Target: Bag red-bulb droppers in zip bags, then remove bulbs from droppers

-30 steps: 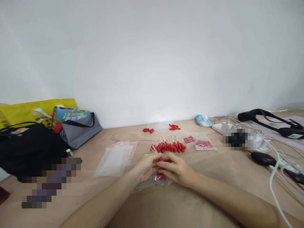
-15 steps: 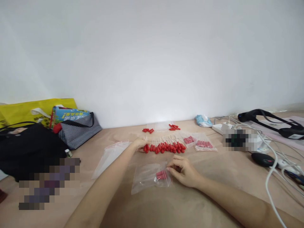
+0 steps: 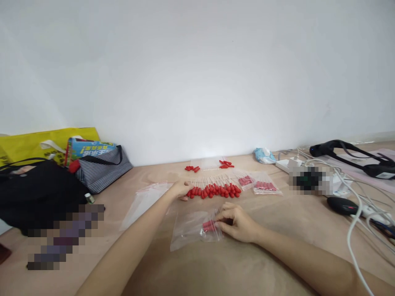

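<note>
Fingers [image 3: 224, 214] of the right hand [image 3: 240, 224] are clamped on a bag [image 3: 194, 230]. Sticks [image 3: 214, 190] touched by left hand [image 3: 180, 189], grip can't be told.

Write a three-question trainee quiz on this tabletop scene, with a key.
1. Multiple choice: Which hand is at one end of the row of red-tipped sticks?
A) right
B) left
C) neither

2. True or false: The striped bag stands on the right side of the picture.

3. Short answer: What colour are the pieces in the clear bag beside the right hand?

Key:
1. B, the left hand
2. False; it is on the left side.
3. Red
</note>
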Tool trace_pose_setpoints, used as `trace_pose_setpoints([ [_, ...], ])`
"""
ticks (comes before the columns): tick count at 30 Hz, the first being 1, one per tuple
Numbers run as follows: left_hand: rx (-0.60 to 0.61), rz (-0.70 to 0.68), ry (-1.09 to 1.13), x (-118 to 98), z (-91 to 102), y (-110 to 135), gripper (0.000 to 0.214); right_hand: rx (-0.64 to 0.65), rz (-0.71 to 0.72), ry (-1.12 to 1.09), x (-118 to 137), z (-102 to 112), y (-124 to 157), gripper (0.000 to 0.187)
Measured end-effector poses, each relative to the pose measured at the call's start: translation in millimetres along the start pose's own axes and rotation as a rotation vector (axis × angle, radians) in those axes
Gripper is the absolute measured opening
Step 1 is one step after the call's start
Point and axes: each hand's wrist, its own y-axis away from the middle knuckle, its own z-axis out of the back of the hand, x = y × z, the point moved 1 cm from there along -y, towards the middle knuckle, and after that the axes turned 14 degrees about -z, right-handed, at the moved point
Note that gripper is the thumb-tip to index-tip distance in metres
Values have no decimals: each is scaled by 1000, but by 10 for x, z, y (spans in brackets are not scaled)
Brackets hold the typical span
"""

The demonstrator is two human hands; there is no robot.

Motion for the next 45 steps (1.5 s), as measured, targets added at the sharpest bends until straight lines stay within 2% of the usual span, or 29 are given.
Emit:
trace_pose_setpoints([
  [7,-45,-110,76,55,18,82,26,-13,-140,-31,-8,-4,-11,11],
  [17,-113,-230,45,98,99,223,27,36,-131,-4,18,5,-18,17],
  [20,-220,-326,-25,64,77,328,25,77,-72,13,44,17,-18,18],
  [23,-324,-485,-91,20,1,623,26,115,-43,36,44,16,-25,22],
  [24,-296,-566,-109,13,-37,753,24,121,-51,44,37,12,-30,23],
  [25,-211,-737,-164,6,-81,890,25,128,-59,53,30,7,-36,25],
  [26,-76,-854,-208,14,-126,1020,27,135,-67,61,23,0,-42,28],
  [27,15,-892,-238,35,-160,1133,32,141,-72,68,18,-7,-48,29],
  [29,119,-882,-284,92,-203,1290,43,152,-71,79,13,-22,-57,28],
  [31,156,-819,-301,141,-217,1353,49,150,-71,77,13,-35,-60,26],
  [37,220,-747,-333,153,-211,1324,53,146,-151,-84,34,-74,-41,23],
  [45,305,-797,-390,138,-188,1372,65,256,-263,-275,24,-58,-31,21],
])
